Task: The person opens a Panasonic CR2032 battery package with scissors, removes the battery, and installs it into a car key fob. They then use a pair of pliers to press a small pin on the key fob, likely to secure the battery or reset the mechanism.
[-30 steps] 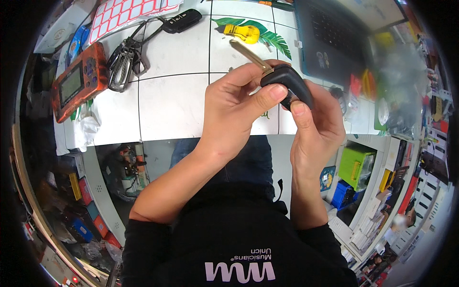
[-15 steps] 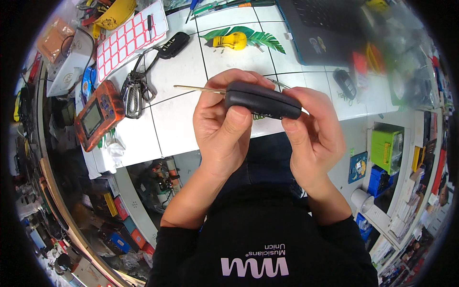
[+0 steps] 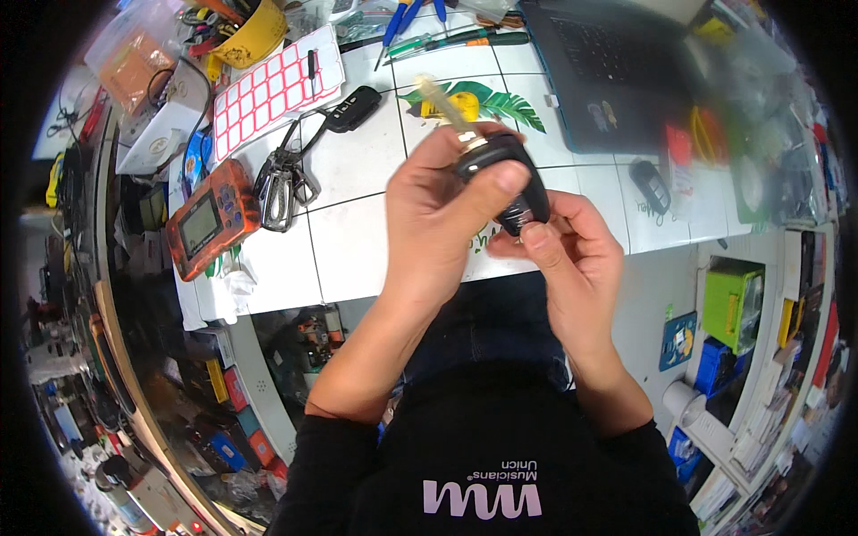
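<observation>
While I'm watching the head view, what both hands are busy with is a black car key fob point(image 3: 505, 174), smooth rounded plastic with a glossy face, and a pale metal key blade point(image 3: 444, 105) sticking out of its top end, pointing up and to the left. It's held up above the white tiled worktop point(image 3: 357, 241), roughly centre of the picture.

Left hand point(image 3: 438, 214) is wrapped round the fob from the left, fingers curled tight behind it and the thumb pressed across the upper front. Right hand point(image 3: 572, 259) comes in from below, thumb tip pinching the lower end of the fob, the other fingers tucked underneath. So both grips are closed snug on the fob, no gap I can see.

On the tiles to the left there's a chunky orange handheld device point(image 3: 210, 219) with a grey screen, a bunch of metal keys point(image 3: 281, 183) just beside it, and a second black fob point(image 3: 351, 109) near a sheet of red-bordered labels point(image 3: 273, 85). A dark laptop point(image 3: 617, 71) sits on the upper right, matte lid and keyboard. A parrot sticker point(image 3: 483, 100) shows behind the blade.
</observation>
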`<state>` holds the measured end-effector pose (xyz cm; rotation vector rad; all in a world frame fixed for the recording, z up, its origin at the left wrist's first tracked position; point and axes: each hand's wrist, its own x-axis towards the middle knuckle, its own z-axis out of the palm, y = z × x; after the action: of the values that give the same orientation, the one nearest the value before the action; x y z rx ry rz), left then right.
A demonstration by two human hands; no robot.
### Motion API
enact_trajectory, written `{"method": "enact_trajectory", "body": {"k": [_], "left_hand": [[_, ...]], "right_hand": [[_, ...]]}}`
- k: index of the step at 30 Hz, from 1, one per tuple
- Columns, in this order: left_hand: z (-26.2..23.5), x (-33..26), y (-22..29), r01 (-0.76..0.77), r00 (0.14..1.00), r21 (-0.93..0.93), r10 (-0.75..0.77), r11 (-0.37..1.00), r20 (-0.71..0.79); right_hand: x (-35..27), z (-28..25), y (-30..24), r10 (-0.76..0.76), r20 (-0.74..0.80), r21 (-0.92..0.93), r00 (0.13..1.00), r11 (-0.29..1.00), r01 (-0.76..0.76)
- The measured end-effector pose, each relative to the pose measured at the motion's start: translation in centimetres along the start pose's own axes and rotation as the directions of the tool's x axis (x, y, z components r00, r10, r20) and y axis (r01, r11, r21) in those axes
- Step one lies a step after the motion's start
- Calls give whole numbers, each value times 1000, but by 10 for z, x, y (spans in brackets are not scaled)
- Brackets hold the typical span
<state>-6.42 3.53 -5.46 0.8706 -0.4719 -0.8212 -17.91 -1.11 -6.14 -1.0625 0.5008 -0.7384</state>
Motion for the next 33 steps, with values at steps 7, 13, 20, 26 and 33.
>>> {"method": "enact_trajectory", "body": {"k": [7, 13, 20, 26, 33], "left_hand": [[6, -5, -13, -347, 938, 514, 279, 785, 207], [-1, -11, -7, -326, 927, 618, 113, 715, 359], [7, -20, -7, -279, 950, 514, 156, 811, 269], [10, -24, -4, -368, 923, 555, 224, 746, 312], [20, -31, -3, -332, 940, 519, 234, 788, 246]], "right_hand": [[6, -12, 2, -48, -112, -110, 993, 993, 35], [23, -37, -21, -196, 226, -9, 954, 979, 204], [20, -38, -25, -158, 252, 17, 955, 987, 159], [14, -30, -26, -289, 178, 130, 941, 954, 269], [7, -19, -20, -329, 106, 208, 938, 930, 302]]}}
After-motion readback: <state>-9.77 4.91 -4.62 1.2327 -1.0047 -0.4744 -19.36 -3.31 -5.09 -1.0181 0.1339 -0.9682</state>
